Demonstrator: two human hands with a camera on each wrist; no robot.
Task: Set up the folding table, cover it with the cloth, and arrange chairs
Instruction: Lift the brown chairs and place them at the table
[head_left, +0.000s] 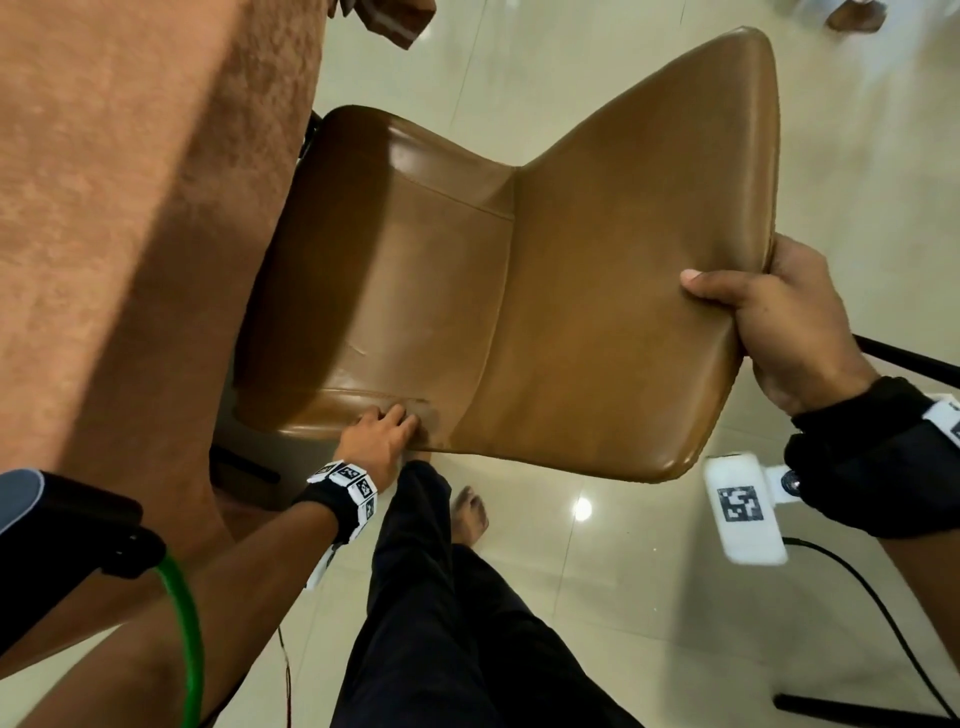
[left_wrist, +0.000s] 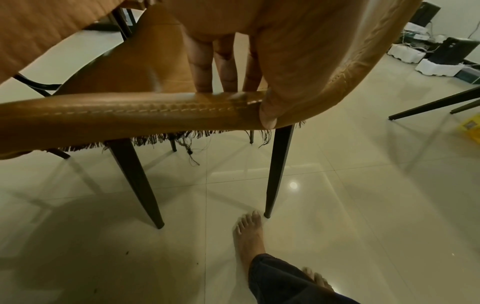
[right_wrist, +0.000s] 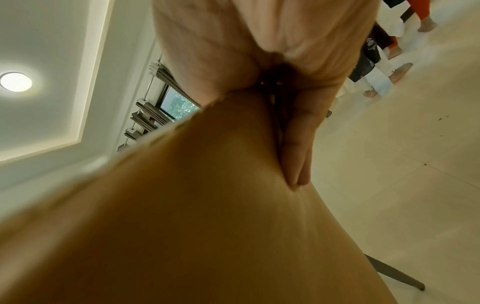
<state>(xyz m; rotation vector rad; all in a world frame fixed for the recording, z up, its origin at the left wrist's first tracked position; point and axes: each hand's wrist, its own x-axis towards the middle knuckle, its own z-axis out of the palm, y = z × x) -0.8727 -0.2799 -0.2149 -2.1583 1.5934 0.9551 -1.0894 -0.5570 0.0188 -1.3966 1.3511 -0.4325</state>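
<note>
A brown leather chair (head_left: 467, 291) stands beside the table, which is covered by an orange-brown cloth (head_left: 130, 208); the seat's front reaches the hanging cloth edge. My left hand (head_left: 384, 428) grips the seat's near side edge, fingers on top and thumb (left_wrist: 267, 111) against the stitched rim (left_wrist: 130, 111). My right hand (head_left: 748, 296) grips the top of the backrest, thumb on the front and fingers (right_wrist: 298, 144) behind. In the left wrist view two black chair legs (left_wrist: 137, 185) reach down to the tiled floor.
My bare foot (left_wrist: 249, 232) is close to one chair leg (left_wrist: 278, 170). Black legs of another piece of furniture (left_wrist: 428, 107) stand to the right. Boxes and equipment (left_wrist: 446, 51) line the far wall. People's feet (right_wrist: 400, 72) stand across the floor.
</note>
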